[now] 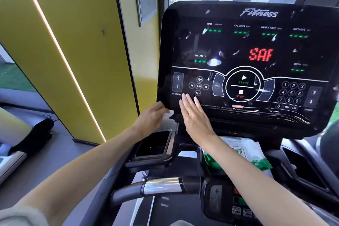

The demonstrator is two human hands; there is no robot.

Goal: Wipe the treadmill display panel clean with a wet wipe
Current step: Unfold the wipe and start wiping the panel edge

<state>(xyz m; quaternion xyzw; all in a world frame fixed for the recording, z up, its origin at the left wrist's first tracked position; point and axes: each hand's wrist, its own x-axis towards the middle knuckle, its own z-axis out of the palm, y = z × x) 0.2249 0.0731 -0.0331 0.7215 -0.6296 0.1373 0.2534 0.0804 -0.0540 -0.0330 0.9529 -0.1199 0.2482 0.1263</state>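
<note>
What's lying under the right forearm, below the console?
A green-and-white wet wipe pack lies on the ledge under the display panel. The right hand and forearm cross its left side, hiding that part. Its label is too blurred to read.

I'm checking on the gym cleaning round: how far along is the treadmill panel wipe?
Done: a wet wipe is out, bunched in the left hand at the display panel lower-left corner. In hand: the right hand lies flat there, fingers open. Left: white smears remain along the lower right, and the wipe pack sits below.
</note>
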